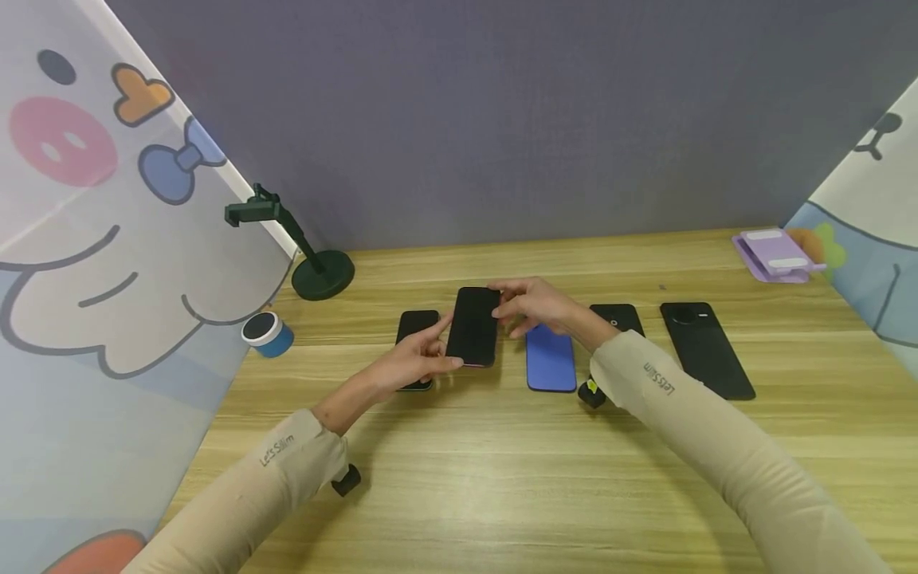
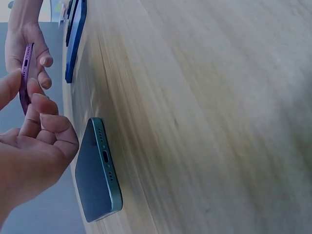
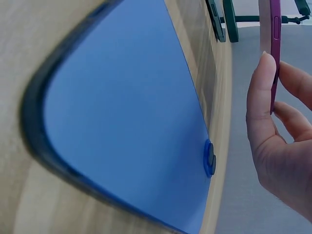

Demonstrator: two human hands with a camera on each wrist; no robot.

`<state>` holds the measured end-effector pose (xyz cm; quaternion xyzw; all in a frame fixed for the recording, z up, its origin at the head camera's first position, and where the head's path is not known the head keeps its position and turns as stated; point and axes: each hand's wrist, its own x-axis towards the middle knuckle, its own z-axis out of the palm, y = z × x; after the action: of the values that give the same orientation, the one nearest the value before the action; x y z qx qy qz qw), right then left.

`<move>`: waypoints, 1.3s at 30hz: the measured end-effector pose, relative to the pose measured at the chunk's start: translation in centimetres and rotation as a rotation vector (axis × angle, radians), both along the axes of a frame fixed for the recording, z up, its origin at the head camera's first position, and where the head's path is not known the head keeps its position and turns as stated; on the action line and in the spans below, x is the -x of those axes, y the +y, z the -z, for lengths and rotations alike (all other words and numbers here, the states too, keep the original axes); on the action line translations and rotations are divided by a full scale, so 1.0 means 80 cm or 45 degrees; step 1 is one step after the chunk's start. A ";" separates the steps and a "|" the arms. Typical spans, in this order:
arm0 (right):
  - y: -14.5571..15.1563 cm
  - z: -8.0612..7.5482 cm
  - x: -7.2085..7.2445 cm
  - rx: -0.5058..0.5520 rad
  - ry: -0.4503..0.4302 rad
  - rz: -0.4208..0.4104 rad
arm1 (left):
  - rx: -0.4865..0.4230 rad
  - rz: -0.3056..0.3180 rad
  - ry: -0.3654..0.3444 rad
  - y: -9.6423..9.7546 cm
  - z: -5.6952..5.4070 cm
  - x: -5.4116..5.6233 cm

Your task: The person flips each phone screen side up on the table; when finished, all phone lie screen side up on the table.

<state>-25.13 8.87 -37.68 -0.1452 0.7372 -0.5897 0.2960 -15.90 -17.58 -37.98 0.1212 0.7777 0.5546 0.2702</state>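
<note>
A dark-screened smartphone [image 1: 474, 327] with a purple-red edge [image 2: 23, 87] is held up above the table, screen upward. My left hand [image 1: 412, 361] grips it at its lower left, thumb on the near edge. At the upper right edge, my right hand [image 1: 534, 305] pinches it; the right wrist view has its fingers [image 3: 263, 80] on both faces. Under and beside my left hand lies a green-edged smartphone [image 2: 95, 175], screen up. Below my right hand is a blue smartphone [image 3: 126, 112], back up, its camera bump [image 3: 210, 158] at the far end.
Two black phones lie to the right, one [image 1: 622, 316] partly behind my right sleeve, the other [image 1: 706, 351] farther right. A dark green stand [image 1: 323, 273] and a blue-and-white jar [image 1: 272, 339] are at left. A purple phone holder [image 1: 778, 255] stands back right, near the grey partition [image 1: 516, 119].
</note>
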 end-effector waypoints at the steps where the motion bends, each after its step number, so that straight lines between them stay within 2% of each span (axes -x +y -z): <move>1: 0.000 0.000 0.000 -0.004 -0.003 0.001 | 0.011 0.005 -0.004 0.000 0.000 0.000; 9: -0.004 0.006 -0.001 -0.056 -0.052 0.009 | 0.128 0.026 -0.019 0.000 0.000 0.003; 15: -0.007 0.009 -0.002 -0.092 -0.079 0.014 | 0.167 0.056 -0.026 -0.001 0.000 0.004; 27: -0.018 0.019 -0.001 -0.191 -0.158 0.068 | 0.313 0.084 -0.100 0.012 -0.004 0.006; 33: -0.021 0.016 0.001 -0.211 -0.177 0.070 | 0.340 0.049 -0.152 0.019 -0.008 0.007; 39: -0.023 0.014 0.001 -0.230 -0.165 0.062 | 0.362 0.028 -0.150 0.024 -0.005 0.006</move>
<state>-25.18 7.07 -38.83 -0.0616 0.7700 -0.5360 0.3407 -16.40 -15.67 -37.56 0.0575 0.8297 0.4422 0.3358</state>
